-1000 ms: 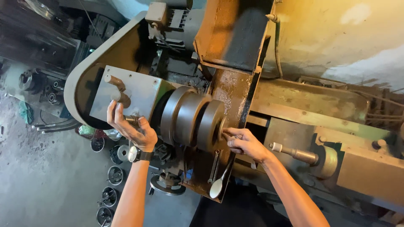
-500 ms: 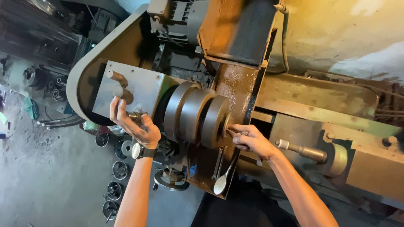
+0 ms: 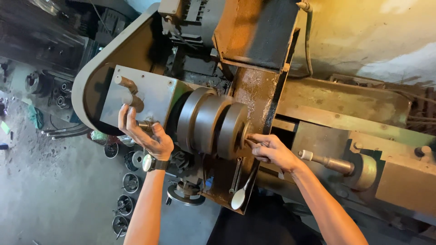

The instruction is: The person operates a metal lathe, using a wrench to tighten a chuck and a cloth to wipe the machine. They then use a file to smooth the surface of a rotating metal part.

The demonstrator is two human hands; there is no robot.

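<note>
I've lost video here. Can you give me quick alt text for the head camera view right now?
A person's right hand presses its fingers against the end face of a lathe's round chuck, while the left hand, wearing a wristwatch, grips a small lever on the grey gearbox cover. A spoon hangs below the chuck, and round metal parts lie on the floor.

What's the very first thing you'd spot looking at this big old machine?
The stack of three dark round metal discs in the middle of the machine catches the eye first. The right hand reaches its fingers to the front face of the discs, while the left hand grips a small metal knob on the grey metal box to the left. A pale spoon hangs below.
</note>
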